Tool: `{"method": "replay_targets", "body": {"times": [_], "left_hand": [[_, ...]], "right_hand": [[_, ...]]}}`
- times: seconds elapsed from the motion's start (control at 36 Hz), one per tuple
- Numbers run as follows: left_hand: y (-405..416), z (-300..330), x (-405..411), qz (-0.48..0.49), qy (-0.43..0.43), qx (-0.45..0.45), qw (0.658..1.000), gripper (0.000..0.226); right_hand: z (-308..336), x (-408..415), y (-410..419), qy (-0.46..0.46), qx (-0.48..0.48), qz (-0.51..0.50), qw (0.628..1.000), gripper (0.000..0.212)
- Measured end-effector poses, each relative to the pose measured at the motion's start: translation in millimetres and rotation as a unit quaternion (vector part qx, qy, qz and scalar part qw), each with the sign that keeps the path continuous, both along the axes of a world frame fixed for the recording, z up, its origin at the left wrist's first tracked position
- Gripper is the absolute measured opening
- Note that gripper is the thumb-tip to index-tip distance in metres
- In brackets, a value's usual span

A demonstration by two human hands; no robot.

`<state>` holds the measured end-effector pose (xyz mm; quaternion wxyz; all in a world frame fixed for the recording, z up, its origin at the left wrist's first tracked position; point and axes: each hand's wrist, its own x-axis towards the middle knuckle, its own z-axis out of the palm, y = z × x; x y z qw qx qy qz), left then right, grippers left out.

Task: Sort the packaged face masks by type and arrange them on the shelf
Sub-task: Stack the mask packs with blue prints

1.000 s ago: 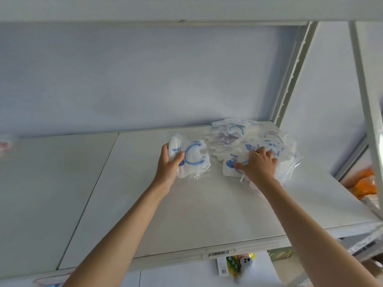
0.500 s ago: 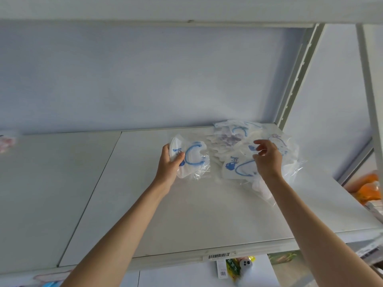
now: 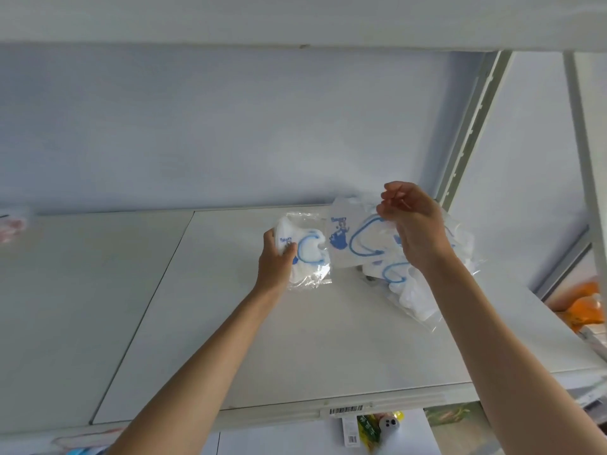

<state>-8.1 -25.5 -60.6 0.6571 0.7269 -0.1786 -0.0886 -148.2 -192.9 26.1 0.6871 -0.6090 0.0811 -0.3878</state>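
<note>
Here, at a white store shelf point(image 3: 295, 349), a person sorts packaged face masks. The left hand point(image 3: 276, 257) grips a clear packet holding a blue-looped mask point(image 3: 307, 254), thumb curled over its front, keeping it upright above the shelf's middle, likely as the reference type. The right hand point(image 3: 412, 224) pinches the top edge of a second packet point(image 3: 353, 239), printed with a blue figure and "Beauty", and holds it up beside the first, just clear of it, apparently to compare the two. The remaining packets lie in a loose pile point(image 3: 414, 287) at the shelf's back right corner, beneath the raised wrist. A barcode label point(image 3: 346, 410) marks the front edge. Sorting appears only begun.
</note>
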Motion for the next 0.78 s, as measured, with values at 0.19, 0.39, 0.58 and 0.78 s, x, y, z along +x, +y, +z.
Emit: {"method": "replay_targets", "body": {"times": [0.19,0.39,0.58,0.78], "left_hand": [[0,11,-13,-0.072,0.066,-0.08,0.992,0.02],[4,5,-13,-0.109,0.058,-0.108,0.987,0.022],[6,6,-8,-0.082,0.043,-0.126,0.988,0.027],[3,0,-17,-0.121,0.048,-0.101,0.986,0.054]], "right_hand": [[-27,26,12,0.097,-0.023,-0.034,0.994,0.04],[-51,40,28,0.142,-0.045,-0.116,0.982,0.04],[-69,38,45,0.246,0.034,-0.016,0.968,0.051],[-85,53,62,0.322,-0.079,-0.12,0.936,0.028]]}}
